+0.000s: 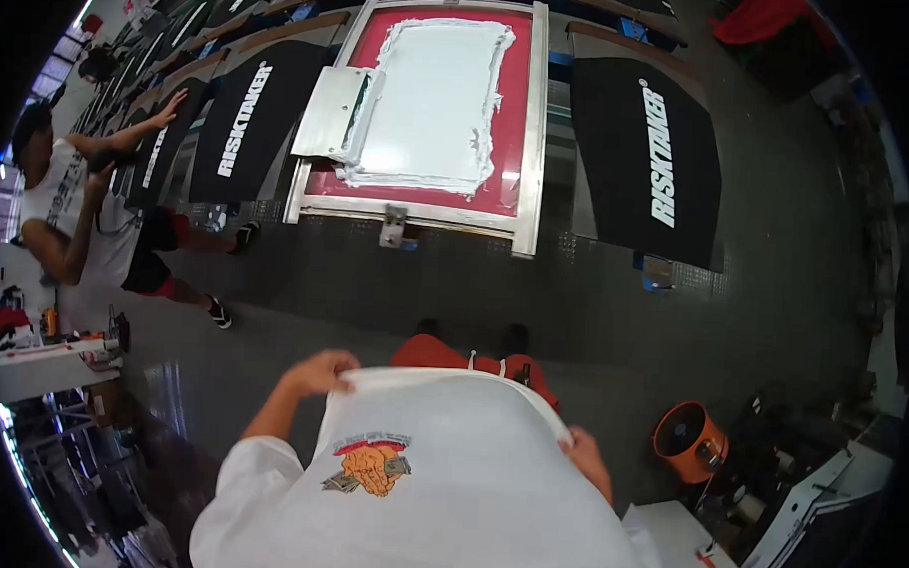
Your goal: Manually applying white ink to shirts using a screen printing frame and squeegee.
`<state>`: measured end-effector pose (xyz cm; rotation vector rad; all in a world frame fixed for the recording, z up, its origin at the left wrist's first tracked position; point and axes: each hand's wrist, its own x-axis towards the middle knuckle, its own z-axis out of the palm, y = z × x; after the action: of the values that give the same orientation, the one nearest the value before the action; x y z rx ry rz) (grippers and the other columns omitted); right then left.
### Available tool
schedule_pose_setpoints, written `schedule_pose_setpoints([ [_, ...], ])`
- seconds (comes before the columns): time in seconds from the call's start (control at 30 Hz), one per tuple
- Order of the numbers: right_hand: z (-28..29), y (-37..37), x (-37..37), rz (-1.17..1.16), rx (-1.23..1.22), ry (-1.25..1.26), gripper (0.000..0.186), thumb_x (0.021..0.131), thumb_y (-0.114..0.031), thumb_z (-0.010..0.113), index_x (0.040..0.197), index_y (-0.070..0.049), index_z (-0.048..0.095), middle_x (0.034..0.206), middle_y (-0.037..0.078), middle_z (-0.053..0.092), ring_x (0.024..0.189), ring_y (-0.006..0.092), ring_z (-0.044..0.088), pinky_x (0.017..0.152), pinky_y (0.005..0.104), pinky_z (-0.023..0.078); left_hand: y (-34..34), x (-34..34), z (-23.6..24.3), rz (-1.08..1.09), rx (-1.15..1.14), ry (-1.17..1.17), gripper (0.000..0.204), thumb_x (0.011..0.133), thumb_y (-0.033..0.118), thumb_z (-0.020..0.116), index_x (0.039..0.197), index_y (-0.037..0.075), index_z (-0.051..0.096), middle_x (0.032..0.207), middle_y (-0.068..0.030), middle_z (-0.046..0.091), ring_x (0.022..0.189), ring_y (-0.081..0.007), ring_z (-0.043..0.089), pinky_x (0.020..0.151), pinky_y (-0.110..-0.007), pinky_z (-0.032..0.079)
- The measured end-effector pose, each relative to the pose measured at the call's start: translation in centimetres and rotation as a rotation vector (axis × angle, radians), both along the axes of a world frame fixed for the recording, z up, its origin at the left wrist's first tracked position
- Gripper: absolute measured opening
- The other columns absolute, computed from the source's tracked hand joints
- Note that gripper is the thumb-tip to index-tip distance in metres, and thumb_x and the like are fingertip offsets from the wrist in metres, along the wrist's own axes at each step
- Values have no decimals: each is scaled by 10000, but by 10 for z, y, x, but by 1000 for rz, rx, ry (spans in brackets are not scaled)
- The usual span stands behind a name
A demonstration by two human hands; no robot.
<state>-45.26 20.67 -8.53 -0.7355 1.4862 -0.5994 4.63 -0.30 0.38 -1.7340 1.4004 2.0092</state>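
Note:
My left hand (320, 372) pinches the hem of the white T-shirt (488, 475) that I wear, at its left side. My right hand (585, 457) grips the same hem at the right side, its fingers partly hidden by the fabric. The shirt has a coloured printed graphic of hands and banknotes, and red shorts (422, 351) show beyond it. Ahead stands a metal-framed printing screen (431, 103) with a red border and white ink. A metal squeegee (325, 119) rests on its left edge.
Platens with black printed fabric (619, 170) flank the screen. A person in a white sleeveless top (72, 196) works at the left, one arm reaching to a platen. An orange drum-shaped fan (674, 442) stands at lower right beside a white table (671, 532). Shelving lines the lower left.

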Motion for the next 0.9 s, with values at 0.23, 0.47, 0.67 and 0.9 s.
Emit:
schedule_pose_setpoints([
  [0.23,78,60,93,-535,367,-276,187,846,-207,654,930,-44,610,824,31,623,739,145,600,678,315,507,79,60,7,571,303,122,178,791,95,687,933,27,604,822,-6,631,728,-102,580,713,-257,471],
  [0.47,66,-1,76,-1066,32,-541,293,920,-343,525,990,-62,570,920,40,579,857,150,548,847,298,450,-42,78,1,509,82,432,197,727,27,711,809,70,537,758,-2,594,642,-79,562,602,-228,468],
  [0.67,-28,93,105,-435,430,78,237,842,-321,668,826,-91,610,713,-52,519,660,80,464,623,232,399,34,76,-60,317,126,-96,255,799,260,719,901,63,593,798,7,603,721,-88,547,620,-259,446],
  [0.9,-24,-4,71,-541,432,-64,202,869,-208,628,970,-33,618,822,24,621,775,152,591,734,286,482,56,75,-43,516,92,-437,245,839,287,652,935,65,606,774,-17,596,673,-105,548,563,-257,433],
])
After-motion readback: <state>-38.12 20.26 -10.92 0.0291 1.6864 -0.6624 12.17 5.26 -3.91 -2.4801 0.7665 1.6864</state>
